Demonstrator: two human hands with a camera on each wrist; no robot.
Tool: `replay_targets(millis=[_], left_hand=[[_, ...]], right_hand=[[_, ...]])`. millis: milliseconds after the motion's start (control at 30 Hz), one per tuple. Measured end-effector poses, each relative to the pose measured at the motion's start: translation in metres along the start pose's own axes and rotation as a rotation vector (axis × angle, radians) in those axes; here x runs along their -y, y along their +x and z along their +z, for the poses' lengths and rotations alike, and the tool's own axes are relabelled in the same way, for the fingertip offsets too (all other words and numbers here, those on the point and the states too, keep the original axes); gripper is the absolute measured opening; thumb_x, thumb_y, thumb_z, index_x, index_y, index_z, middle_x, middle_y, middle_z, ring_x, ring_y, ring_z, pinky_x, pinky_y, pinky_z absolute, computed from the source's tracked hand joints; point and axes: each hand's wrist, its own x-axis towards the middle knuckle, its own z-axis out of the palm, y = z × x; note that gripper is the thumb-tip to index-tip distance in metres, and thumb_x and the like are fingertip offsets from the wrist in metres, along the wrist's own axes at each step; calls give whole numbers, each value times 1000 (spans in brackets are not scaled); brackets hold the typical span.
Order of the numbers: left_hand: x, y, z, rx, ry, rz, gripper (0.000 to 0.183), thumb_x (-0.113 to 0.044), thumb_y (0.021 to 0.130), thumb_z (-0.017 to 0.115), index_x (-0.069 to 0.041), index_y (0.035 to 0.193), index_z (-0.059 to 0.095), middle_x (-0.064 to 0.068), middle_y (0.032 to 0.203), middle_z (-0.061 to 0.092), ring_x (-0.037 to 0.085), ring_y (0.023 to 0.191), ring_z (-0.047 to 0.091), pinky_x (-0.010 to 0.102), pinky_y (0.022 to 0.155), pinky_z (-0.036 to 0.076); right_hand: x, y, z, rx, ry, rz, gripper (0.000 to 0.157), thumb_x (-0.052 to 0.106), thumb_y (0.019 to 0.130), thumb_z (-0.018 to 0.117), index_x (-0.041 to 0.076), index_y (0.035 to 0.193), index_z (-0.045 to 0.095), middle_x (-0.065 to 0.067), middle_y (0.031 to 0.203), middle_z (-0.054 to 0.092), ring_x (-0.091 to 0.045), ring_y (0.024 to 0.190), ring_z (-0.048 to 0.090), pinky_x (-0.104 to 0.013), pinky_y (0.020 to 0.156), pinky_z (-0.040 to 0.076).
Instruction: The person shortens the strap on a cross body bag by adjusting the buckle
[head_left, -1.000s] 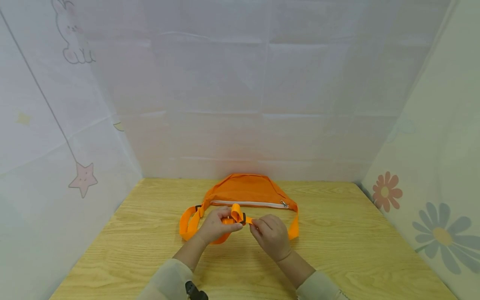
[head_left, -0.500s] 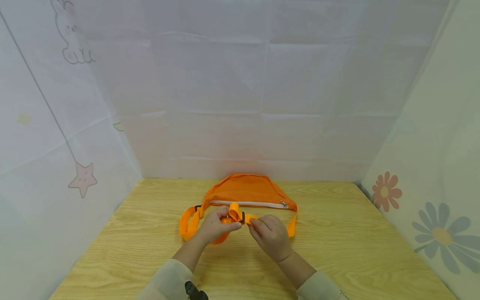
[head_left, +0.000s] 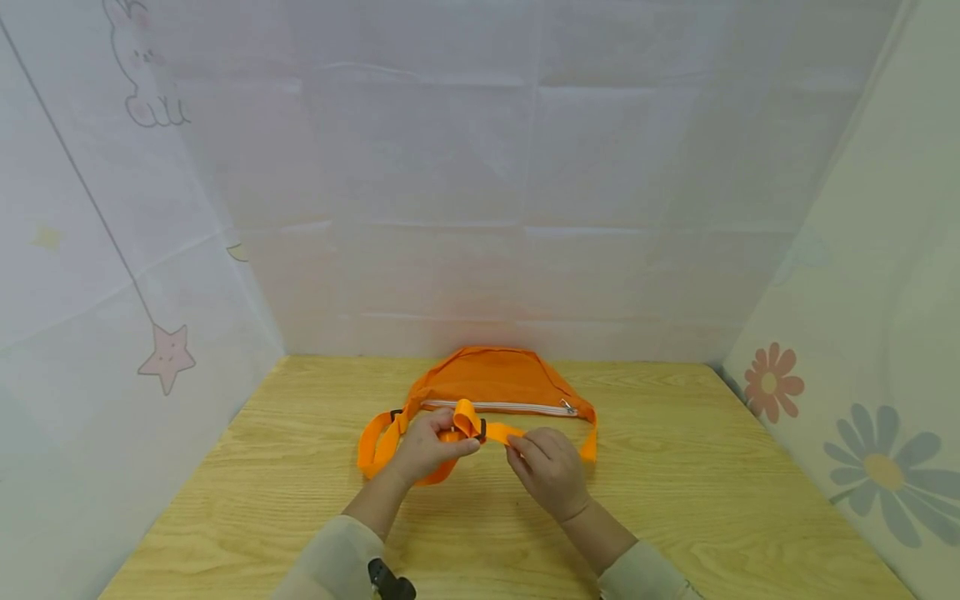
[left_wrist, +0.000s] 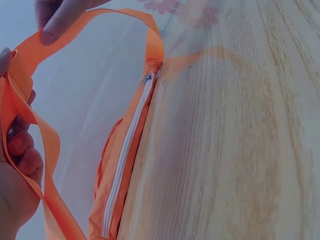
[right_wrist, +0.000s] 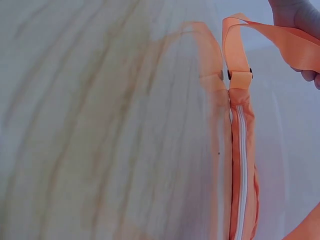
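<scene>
An orange waist bag (head_left: pixel 491 382) with a white zipper (left_wrist: pixel 120 162) lies at the back of the table. Its orange strap (head_left: pixel 497 432) is raised in front of it, held by both hands. My left hand (head_left: pixel 423 454) pinches the strap just beside a black slider buckle (head_left: pixel 482 430), where the webbing forms a small upright loop (head_left: pixel 465 415). To the right of the buckle, my right hand (head_left: pixel 553 473) pinches a flat length of webbing between thumb and fingers. In the left wrist view, curled fingers (left_wrist: pixel 25 155) of the left hand lie against the hanging webbing.
A second black slider (head_left: pixel 396 415) sits at the bag's left end, with a strap loop (head_left: pixel 371 450) resting on the wooden table (head_left: pixel 675 500). Pale printed sheets (head_left: pixel 480 167) stand behind and at both sides. A dark strap-like piece (head_left: pixel 390 581) is at the left sleeve.
The right hand has moved slightly right, and more webbing shows between it and the buckle. The buckle, small loop and left hand have shifted a little to the left.
</scene>
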Motion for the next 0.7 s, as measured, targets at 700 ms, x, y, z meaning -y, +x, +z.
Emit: replay_targets(millis=[700], left_hand=[[2,0,0,19,-1,-8,33,-17,88,74,2,114,69,18,118,62,5,92,63,18,80,54]], right_hand=[[-5,3,0,-3,169,1,30,24,99,59,4,85,76,-1,71,63,-13,61,55,-23,58,49]])
